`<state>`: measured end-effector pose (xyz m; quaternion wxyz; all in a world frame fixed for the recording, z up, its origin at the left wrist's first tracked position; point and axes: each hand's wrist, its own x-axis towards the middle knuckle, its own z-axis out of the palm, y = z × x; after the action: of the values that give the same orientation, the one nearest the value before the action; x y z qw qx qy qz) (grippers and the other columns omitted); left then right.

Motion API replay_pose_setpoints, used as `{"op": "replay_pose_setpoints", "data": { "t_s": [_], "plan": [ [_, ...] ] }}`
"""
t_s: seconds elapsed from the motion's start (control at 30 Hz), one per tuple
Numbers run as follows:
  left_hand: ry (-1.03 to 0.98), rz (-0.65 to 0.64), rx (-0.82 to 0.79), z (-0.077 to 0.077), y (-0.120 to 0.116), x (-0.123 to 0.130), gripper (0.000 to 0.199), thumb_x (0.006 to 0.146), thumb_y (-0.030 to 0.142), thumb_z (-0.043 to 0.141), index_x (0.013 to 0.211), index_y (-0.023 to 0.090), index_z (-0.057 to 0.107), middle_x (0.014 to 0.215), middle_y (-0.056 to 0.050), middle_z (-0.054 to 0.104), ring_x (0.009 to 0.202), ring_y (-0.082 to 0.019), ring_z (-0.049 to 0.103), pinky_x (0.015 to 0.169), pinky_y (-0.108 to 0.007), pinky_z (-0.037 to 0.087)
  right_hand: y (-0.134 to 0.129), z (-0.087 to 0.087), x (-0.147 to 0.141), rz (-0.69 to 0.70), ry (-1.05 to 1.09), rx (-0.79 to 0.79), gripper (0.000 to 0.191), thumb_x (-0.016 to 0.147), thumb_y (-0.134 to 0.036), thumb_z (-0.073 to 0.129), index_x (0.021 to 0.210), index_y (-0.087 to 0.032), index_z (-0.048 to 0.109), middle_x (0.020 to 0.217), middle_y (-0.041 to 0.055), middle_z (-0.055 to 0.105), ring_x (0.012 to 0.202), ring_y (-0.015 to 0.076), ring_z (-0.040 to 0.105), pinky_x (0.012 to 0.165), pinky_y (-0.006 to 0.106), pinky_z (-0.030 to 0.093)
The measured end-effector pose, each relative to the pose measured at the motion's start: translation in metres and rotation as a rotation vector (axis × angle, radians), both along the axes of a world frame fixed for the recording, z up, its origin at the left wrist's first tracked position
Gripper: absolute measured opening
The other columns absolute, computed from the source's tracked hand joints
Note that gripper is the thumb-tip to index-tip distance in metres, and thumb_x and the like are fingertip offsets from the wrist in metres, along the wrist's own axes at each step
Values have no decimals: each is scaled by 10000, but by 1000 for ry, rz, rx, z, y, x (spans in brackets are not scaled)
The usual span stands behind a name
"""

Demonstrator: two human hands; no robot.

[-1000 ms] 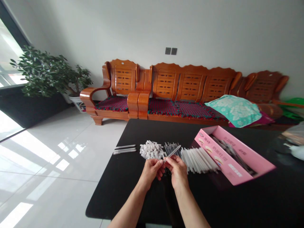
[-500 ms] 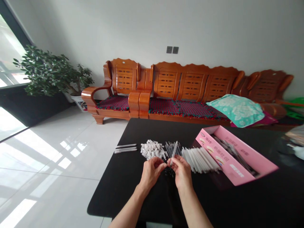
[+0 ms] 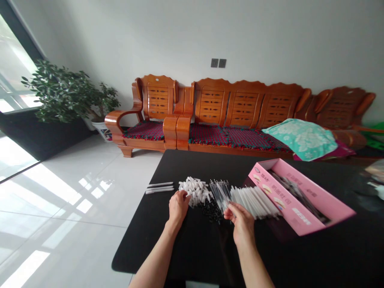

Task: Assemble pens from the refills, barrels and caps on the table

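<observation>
My left hand [image 3: 178, 207] is at the near left edge of a pile of small white pen caps [image 3: 195, 189], its fingers curled together; what they hold, if anything, is hidden. My right hand [image 3: 241, 221] pinches a pale pen barrel [image 3: 225, 204], which blends into the bundle of thin pen refills [image 3: 219, 190] behind it. Beside that hand lies a row of white pen barrels [image 3: 253, 201]. Small black plugs [image 3: 211, 211] are scattered between my hands. Several white pens [image 3: 159, 188] lie side by side at the table's left edge.
A pink box [image 3: 297, 200] with dark pieces inside stands to the right on the black table [image 3: 192, 252]. Wooden sofas [image 3: 210, 102] line the wall behind, one with a turquoise cushion [image 3: 303, 138]. On the floor at left is a potted plant [image 3: 66, 94].
My hands, close together before, have moved apart. The left one went left to the white caps. My right hand lowered and went right, and the upright barrel tilted toward the refills.
</observation>
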<state>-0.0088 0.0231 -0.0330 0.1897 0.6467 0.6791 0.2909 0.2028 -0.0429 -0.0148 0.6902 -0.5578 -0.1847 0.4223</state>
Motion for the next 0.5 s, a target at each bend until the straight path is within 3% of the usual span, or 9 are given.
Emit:
{"op": "replay_pose_setpoints", "data": {
  "t_s": [0.33,0.5],
  "plan": [
    [128,-19,-38,-5,8,11,225,859,219,596,1072,197,663,1036,-86,703,940,-214,661,759,-258,424,-3,0,0,65,20,5,331,541,-318,857,772,-109,744,525,29,670,479,148,607,437,231,493],
    [167,-28,-54,-3,9,14,259,871,272,582,1107,182,643,1081,-108,684,921,-223,664,747,-268,428,-3,0,-7,61,22,-3,352,526,-343,857,759,-108,736,514,30,661,464,148,607,416,221,484]
  ]
}}
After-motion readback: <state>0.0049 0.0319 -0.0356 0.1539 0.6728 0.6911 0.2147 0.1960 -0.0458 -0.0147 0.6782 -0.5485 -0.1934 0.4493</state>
